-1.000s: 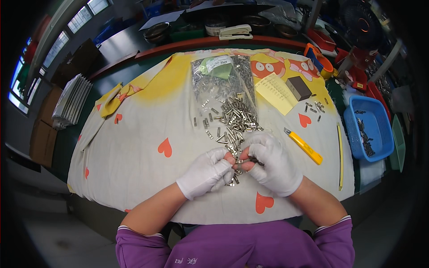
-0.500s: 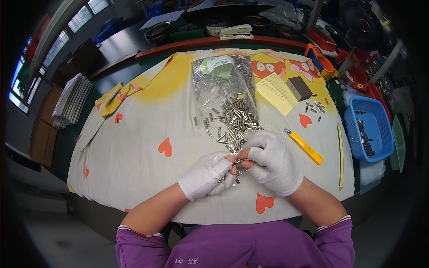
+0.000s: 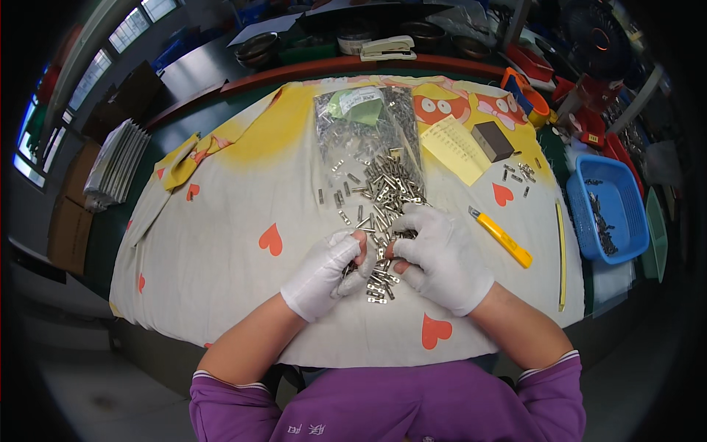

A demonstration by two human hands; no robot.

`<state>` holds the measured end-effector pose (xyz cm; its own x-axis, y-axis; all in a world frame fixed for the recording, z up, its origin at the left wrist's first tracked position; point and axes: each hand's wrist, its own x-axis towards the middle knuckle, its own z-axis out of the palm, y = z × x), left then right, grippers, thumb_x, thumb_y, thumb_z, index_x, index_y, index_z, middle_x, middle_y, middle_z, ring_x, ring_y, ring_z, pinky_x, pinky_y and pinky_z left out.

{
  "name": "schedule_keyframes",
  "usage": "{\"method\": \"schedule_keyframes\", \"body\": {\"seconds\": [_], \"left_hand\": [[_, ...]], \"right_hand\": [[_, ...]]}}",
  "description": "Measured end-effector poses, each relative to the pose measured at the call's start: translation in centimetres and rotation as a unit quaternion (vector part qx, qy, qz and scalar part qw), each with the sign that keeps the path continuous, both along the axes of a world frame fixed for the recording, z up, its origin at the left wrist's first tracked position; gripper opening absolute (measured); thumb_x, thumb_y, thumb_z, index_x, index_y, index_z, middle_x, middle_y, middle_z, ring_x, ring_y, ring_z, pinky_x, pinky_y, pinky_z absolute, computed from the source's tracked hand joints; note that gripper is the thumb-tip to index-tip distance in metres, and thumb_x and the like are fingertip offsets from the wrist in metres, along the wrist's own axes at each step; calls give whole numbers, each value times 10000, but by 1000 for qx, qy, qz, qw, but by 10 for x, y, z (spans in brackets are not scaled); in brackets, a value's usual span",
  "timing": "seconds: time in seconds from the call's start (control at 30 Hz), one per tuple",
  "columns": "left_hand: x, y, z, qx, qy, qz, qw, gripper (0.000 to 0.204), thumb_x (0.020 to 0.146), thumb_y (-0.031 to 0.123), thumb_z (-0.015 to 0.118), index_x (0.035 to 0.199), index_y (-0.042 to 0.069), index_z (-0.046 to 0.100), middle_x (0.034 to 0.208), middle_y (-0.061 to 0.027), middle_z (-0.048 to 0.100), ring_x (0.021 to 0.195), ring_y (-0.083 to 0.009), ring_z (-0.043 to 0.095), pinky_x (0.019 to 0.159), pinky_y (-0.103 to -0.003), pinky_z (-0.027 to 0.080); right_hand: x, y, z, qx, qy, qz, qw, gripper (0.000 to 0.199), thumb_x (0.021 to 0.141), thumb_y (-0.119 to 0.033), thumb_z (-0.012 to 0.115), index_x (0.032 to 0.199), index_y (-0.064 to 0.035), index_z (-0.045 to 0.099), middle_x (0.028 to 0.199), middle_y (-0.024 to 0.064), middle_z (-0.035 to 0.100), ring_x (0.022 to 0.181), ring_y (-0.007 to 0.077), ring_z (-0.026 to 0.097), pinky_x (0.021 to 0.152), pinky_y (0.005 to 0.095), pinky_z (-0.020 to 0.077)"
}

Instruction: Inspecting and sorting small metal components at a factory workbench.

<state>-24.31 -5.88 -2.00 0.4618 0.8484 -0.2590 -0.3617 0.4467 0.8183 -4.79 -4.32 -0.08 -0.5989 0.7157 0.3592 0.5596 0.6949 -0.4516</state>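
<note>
A heap of small silvery metal clips (image 3: pixel 390 184) spills from the mouth of a clear plastic bag (image 3: pixel 339 144) toward me. My left hand (image 3: pixel 324 274), in a white glove with bare fingertips, is curled closed at the heap's near left side; a few metal clips show inside its fingers. Over the near right part of the heap is my right hand (image 3: pixel 445 258), gloved the same way. Its bare thumb and finger are bent close together at the clips, and whatever lies between them is hidden. Several clips lie between the two hands.
Right of the hands lie a yellow utility knife (image 3: pixel 502 237), a yellow note (image 3: pixel 455 149), a dark block (image 3: pixel 493 141) and a few loose clips (image 3: pixel 524 171). A blue basket (image 3: pixel 638 221) with dark parts stands at the right edge. Stacked white sheets (image 3: pixel 118 166) are at the left.
My hands, together at the fingertips before, have moved apart. The left has shifted left and curled round some clips; the right has lowered its fingertips to the heap, uncovering clips between them.
</note>
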Motion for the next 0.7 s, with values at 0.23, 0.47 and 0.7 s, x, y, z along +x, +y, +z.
{"method": "schedule_keyframes", "body": {"seconds": [0.23,0.47,0.7], "left_hand": [[4,-1,10,-7,111,-2,994,222,911,296,509,824,96,468,566,27,401,386,-49,267,367,-210,209],[6,-6,19,77,250,-84,962,130,840,126,584,907,38,515,712,33,495,687,-41,461,614,-210,401],[8,-10,10,88,219,-54,970,125,876,203,541,858,83,511,615,39,462,479,-31,374,427,-181,287]], "right_hand": [[4,-2,-12,65,-16,-2,998,169,555,-47,691,677,-35,575,907,90,585,959,322,531,754,411,444],[7,-3,-1,99,55,9,993,263,586,-78,697,785,-51,526,894,94,560,937,318,542,782,413,423],[7,-4,-3,60,97,18,993,239,602,-108,707,766,-62,540,872,78,569,915,295,542,757,409,421]]}}
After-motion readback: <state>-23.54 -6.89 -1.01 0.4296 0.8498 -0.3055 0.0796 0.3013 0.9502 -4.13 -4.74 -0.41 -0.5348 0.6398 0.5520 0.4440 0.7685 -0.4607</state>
